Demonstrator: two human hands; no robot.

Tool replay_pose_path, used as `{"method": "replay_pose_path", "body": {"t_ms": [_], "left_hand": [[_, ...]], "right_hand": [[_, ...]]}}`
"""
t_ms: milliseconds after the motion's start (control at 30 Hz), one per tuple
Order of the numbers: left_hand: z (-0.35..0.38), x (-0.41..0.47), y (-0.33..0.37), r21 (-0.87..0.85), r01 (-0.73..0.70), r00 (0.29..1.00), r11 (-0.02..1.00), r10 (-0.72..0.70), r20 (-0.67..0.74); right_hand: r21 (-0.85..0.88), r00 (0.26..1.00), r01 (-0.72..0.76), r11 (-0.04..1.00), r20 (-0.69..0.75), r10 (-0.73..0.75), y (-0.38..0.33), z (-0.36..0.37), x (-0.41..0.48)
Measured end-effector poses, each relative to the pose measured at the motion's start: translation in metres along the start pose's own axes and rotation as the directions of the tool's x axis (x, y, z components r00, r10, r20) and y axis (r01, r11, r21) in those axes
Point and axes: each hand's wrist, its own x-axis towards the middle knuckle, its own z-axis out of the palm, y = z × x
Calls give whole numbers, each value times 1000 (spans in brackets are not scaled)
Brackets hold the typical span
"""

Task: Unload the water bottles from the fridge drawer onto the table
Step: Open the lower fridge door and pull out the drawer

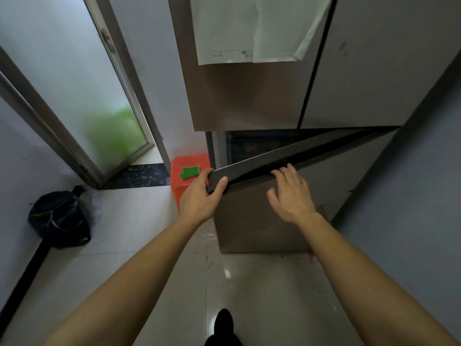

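Fridge drawer [262,221] ajar, interior dark, contents unreadable; left hand [200,196] grips its corner, right hand [291,193] spread on front

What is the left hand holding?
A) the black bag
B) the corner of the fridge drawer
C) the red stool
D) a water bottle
B: the left hand has its fingers and thumb wrapped round the top corner of the partly open fridge drawer, and no bottle is in it.
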Motion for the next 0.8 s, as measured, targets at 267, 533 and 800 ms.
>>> {"method": "replay_pose_path", "body": {"t_ms": [267,533,800], "left_hand": [[4,-60,69,-250,49,951,967,32,309],[89,-104,175,-352,108,737,930,163,656],[169,-122,269,-198,-450,612,871,462,641]], "right_hand": [[117,999,-50,992,-13,52,36,-34,-94],[329,979,-203,922,65,193,116,-87,-174],[400,848,-504,765,63,526,204,-144,-245]]}}
